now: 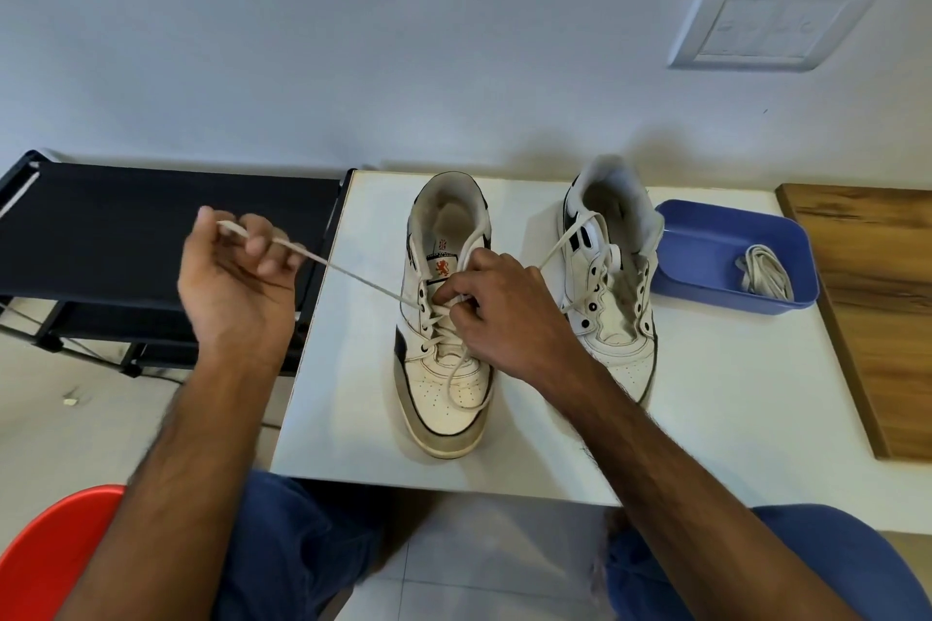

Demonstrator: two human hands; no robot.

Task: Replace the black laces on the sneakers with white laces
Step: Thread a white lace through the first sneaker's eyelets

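No black lace shows anywhere in the frame, so the removal part looks finished; what is left is threading the white ones. The sneaker in the middle of the frame (444,318) sits on the white table (706,419) with its toe toward the person, and its white lace (353,275) already runs through the lower eyelets. The left hand (237,277), in the left-centre of the frame, pinches the tip of that lace with curled fingers and draws it taut away from the shoe. The right hand (499,313) rests over the tongue, its fingers curled and gripping the lace at the upper eyelets. This shoe seems about two-thirds laced, with the top holes and the knot still to do. The second sneaker (613,277), just to the right of it, has most eyelets empty, with only a strand of lace draped across its collar and side, so it is barely begun. A bundle of white lace (764,275) lies in the blue tray (706,227) at right-centre.
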